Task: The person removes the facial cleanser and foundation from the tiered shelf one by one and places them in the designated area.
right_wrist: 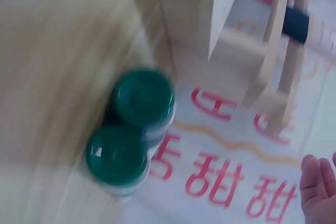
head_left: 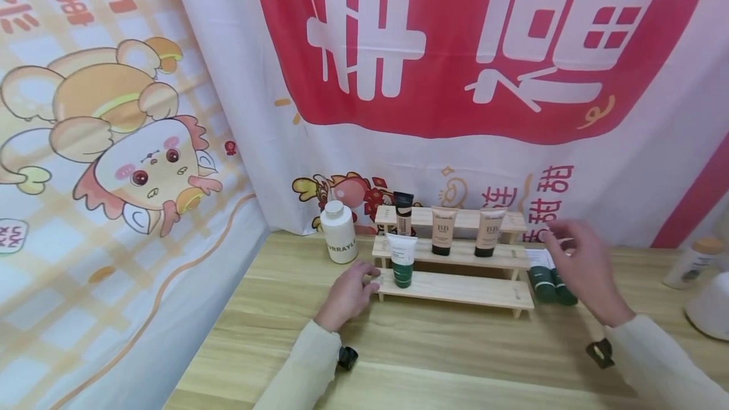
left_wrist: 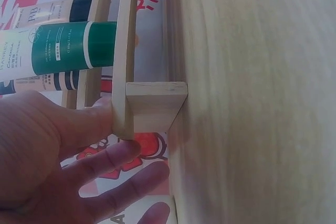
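A three-tier wooden display rack point(head_left: 473, 291) stands on the table. My left hand point(head_left: 348, 293) grips the left end of its lowest board, thumb point(left_wrist: 94, 119) on the upper face and index finger at the end; the other fingers spread apart. Just beside that hand, a white-and-green tube point(head_left: 403, 261) stands on the lowest tier. Two beige BB cream tubes point(head_left: 443, 231) and a black-capped tube point(head_left: 404, 211) stand on the tiers behind. My right hand point(head_left: 586, 271) hovers with loosely bent fingers, holding nothing, near two green-capped tubes point(right_wrist: 143, 98) lying right of the rack.
A white bottle point(head_left: 340, 233) stands left of the rack. Toward the right table edge are a bottle with a tan cap point(head_left: 693, 264) and a white rounded container point(head_left: 709, 305). A printed cloth point(head_left: 364, 163) hangs directly behind the table point(head_left: 433, 359).
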`<action>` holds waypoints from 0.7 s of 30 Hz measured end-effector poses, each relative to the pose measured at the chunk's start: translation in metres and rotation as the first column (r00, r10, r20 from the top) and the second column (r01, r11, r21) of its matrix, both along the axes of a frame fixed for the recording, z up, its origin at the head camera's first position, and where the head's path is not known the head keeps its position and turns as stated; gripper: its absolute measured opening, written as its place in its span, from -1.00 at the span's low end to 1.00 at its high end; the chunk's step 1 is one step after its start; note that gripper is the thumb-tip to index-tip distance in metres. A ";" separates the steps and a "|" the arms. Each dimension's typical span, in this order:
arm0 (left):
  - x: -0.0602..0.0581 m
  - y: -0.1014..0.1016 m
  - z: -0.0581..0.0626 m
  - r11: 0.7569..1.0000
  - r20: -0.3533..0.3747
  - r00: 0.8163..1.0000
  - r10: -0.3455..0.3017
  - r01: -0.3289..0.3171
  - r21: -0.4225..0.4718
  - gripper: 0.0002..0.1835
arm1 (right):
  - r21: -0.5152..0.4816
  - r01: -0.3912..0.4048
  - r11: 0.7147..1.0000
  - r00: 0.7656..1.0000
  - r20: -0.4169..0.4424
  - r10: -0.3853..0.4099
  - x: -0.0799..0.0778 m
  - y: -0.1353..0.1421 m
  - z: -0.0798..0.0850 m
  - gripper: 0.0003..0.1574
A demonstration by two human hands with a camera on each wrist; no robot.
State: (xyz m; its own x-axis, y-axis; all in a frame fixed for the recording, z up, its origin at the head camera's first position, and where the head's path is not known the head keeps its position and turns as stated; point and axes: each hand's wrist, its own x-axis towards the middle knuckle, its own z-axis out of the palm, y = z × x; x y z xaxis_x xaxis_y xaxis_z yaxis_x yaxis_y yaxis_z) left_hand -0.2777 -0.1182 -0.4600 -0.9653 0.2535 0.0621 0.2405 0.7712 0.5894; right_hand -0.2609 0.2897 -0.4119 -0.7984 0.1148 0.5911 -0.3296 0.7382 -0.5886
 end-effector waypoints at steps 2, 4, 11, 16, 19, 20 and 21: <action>0.000 0.000 0.001 1.000 0.000 1.000 0.004 -0.004 -0.004 -0.73 | 0.007 -0.049 0.999 0.994 -0.096 0.049 0.006 -0.012 0.000 -0.79; 0.000 0.001 0.001 1.000 -0.004 1.000 0.002 -0.002 -0.004 -0.73 | 0.018 -0.116 0.993 0.979 -0.168 0.117 0.011 -0.024 0.000 -0.82; 0.003 0.001 0.003 1.000 -0.011 1.000 -0.001 0.001 -0.015 -0.74 | 0.086 -0.361 0.929 0.881 -0.297 0.370 0.022 -0.071 -0.008 -0.61; 0.003 0.000 0.001 1.000 -0.028 1.000 -0.006 0.005 -0.025 -0.75 | 0.115 -0.479 0.870 0.837 -0.240 0.492 0.023 -0.113 -0.005 -0.39; 0.002 0.000 0.001 1.000 -0.031 0.999 -0.004 0.003 -0.030 -0.75 | 0.128 -0.503 0.855 0.838 -0.169 0.518 0.020 -0.135 -0.002 -0.30; 0.001 0.001 0.001 1.000 -0.030 1.000 -0.002 0.001 -0.030 -0.75 | 0.120 -0.514 0.849 0.838 -0.142 0.528 0.018 -0.141 -0.002 -0.27; 0.001 0.001 0.001 1.000 -0.028 1.000 -0.001 0.000 -0.030 -0.75 | 0.113 -0.525 0.844 0.835 -0.123 0.536 0.016 -0.147 -0.002 -0.25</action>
